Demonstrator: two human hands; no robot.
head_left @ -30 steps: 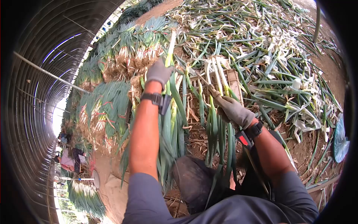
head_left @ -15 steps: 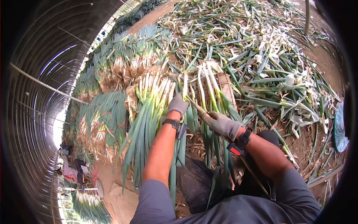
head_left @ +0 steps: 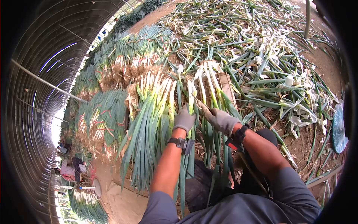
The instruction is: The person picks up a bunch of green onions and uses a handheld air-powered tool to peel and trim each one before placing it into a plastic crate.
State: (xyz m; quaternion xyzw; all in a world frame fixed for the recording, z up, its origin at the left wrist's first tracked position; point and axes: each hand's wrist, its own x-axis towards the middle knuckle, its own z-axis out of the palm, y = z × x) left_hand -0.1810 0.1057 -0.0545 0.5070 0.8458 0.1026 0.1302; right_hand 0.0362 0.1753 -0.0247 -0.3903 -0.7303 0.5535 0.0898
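Note:
My left hand (head_left: 185,118), in a grey glove, is closed around the green leaves of a green onion (head_left: 192,91), whose white stem points away from me. My right hand (head_left: 222,121), gloved too, grips a slim brown stick-like tool (head_left: 198,102); its tip lies right at that onion's stem. To the left, many green onions (head_left: 153,91) lie side by side with roots away from me and leaves hanging toward me. Several pale-stemmed onions (head_left: 211,84) rest across a tan plastic crate (head_left: 226,85) just beyond my right hand.
A wide heap of stripped leaves (head_left: 253,48) covers the ground ahead and right. Tied onion bundles (head_left: 100,115) stand in rows at left. A blue plastic bag (head_left: 339,127) lies far right. A metal pole (head_left: 307,20) rises at the back; a round-topped stand (head_left: 97,187) is lower left.
My left hand has moved slightly right and nearer to me, onto the onion beside the tool. The tool's tip has shifted a little right along with my right hand.

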